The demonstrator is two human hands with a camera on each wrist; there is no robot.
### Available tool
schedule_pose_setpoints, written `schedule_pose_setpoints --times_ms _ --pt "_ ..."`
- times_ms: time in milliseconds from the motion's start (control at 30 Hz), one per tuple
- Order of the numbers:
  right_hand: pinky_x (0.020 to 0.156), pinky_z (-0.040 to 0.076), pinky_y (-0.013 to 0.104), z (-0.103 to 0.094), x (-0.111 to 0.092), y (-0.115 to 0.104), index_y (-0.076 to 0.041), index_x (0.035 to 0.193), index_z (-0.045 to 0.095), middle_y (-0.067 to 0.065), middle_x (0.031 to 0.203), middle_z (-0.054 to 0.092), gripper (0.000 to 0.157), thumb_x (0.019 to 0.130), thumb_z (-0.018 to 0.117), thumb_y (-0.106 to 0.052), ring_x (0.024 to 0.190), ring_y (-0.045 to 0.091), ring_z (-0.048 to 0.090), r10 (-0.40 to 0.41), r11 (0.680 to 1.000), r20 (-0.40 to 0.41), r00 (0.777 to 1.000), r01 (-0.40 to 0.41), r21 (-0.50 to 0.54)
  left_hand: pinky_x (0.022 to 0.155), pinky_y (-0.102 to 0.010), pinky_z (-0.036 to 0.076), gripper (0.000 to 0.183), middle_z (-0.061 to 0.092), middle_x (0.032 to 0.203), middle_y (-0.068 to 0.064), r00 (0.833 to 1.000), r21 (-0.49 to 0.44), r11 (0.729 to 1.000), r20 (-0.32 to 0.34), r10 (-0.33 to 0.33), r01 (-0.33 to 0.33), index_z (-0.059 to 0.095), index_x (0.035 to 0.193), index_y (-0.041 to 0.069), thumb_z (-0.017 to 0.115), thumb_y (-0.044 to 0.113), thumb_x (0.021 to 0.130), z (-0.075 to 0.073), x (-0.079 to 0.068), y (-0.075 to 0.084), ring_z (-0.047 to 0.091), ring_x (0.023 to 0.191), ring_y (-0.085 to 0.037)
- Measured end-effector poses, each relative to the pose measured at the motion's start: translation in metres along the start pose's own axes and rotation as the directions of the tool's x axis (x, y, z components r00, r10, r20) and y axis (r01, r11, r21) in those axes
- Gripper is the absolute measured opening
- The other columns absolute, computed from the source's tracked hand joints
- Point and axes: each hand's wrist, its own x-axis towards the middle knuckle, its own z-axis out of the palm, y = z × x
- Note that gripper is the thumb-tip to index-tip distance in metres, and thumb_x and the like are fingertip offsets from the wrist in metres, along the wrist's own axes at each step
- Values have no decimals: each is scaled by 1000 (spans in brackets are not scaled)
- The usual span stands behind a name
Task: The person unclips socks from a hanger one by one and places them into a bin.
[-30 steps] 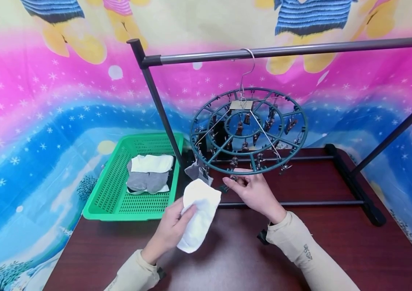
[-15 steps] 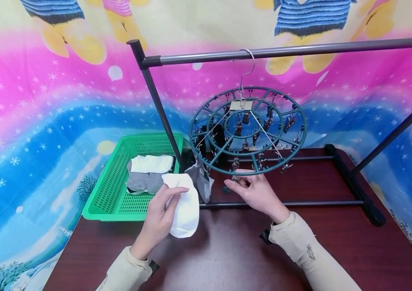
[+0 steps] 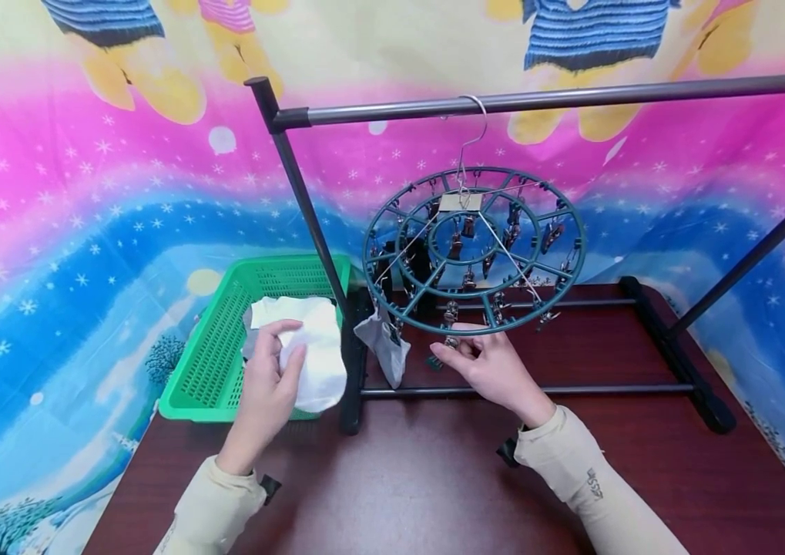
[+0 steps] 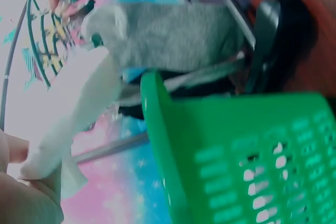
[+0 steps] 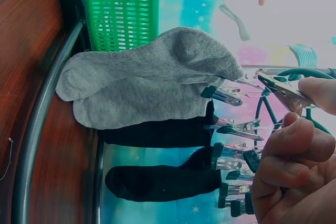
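My left hand point(image 3: 263, 397) holds a white sock point(image 3: 323, 366) between thumb and fingers, over the right part of the green basket point(image 3: 201, 378). Another white sock and grey ones lie in the basket, partly covered by it. My right hand point(image 3: 496, 374) pinches a metal clip point(image 5: 287, 97) at the front rim of the round green clip hanger point(image 3: 461, 291). In the right wrist view, grey socks point(image 5: 136, 90) hang from clips beside that hand, with black socks point(image 5: 163, 183) beyond them. Several other clips on the hanger carry nothing.
The hanger hooks over the dark rail point(image 3: 572, 98) of a standing rack. The rack's left foot point(image 3: 350, 408) stands close beside the basket, and its right foot point(image 3: 704, 397) is farther off. Everything stands on a dark red table point(image 3: 420, 478) before a printed cloth.
My left hand has drawn the white sock leftward, away from the hanger and over the basket. The hanging grey sock now shows beside it. My right hand stays almost still at the clip.
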Motion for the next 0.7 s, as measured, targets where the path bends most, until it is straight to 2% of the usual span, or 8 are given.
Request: schedule_pose_setpoints --times_ms 67,200,300,367,433,533,600,700 --pt "60 34 31 0 0 0 -17 80 66 -6 60 35 20 98 73 -24 55 12 36 -11 1000 -2 1000 11 1 44 -22 28 37 31 68 0 1000 15 999 -5 -30 30 56 133 4 67 0 98 -6 3 -3 29 49 -4" --pt "61 34 31 0 0 2 -18 77 63 -5 60 35 24 98 73 -24 55 13 37 -26 1000 -4 1000 26 2 48 -22 35 38 36 73 -4 996 95 991 -4 -93 93 54 130 5 71 3 96 -16 11 -9 36 52 -8" --pt "61 35 31 -1 0 3 -18 78 65 -5 60 36 23 98 73 -24 55 14 38 -21 1000 1 1000 21 2 53 -23 40 25 48 80 -5 991 148 981 14 -131 128 58 120 8 69 5 98 -24 19 -14 45 59 -8" --pt "62 36 32 -1 0 3 -18 80 66 -4 60 37 21 98 73 -25 56 15 39 -16 1000 2 1000 16 3 55 -24 40 15 55 84 -7 989 178 975 39 -146 137 63 112 10 66 3 99 -28 25 -18 45 63 -12" --pt "62 36 32 -2 1 3 -18 81 67 -4 60 38 20 98 73 -25 56 15 40 -13 1000 0 1000 13 0 57 -28 42 15 62 95 -10 986 203 969 66 -154 138 68 111 11 63 2 100 -30 32 -22 47 70 -17" --pt "62 36 32 -3 1 4 -19 82 68 -4 60 38 19 98 73 -25 56 16 40 -4 1000 -2 1000 4 -1 64 -38 51 28 64 113 -20 977 249 956 103 -185 154 70 125 9 64 0 99 -33 41 -29 56 81 -29" --pt "62 36 32 -2 0 4 -19 81 67 -3 61 38 19 98 73 -26 57 16 40 1 1000 3 1000 -1 0 71 -50 57 41 60 127 -27 966 270 946 136 -221 178 61 140 6 64 1 99 -34 47 -33 62 95 -39" --pt "62 37 33 -1 0 5 -18 83 69 -3 61 40 18 99 73 -26 57 17 42 10 1000 10 1000 -10 6 86 -60 57 61 51 140 -34 932 289 931 214 -291 224 41 156 1 64 2 99 -36 56 -38 59 118 -49"
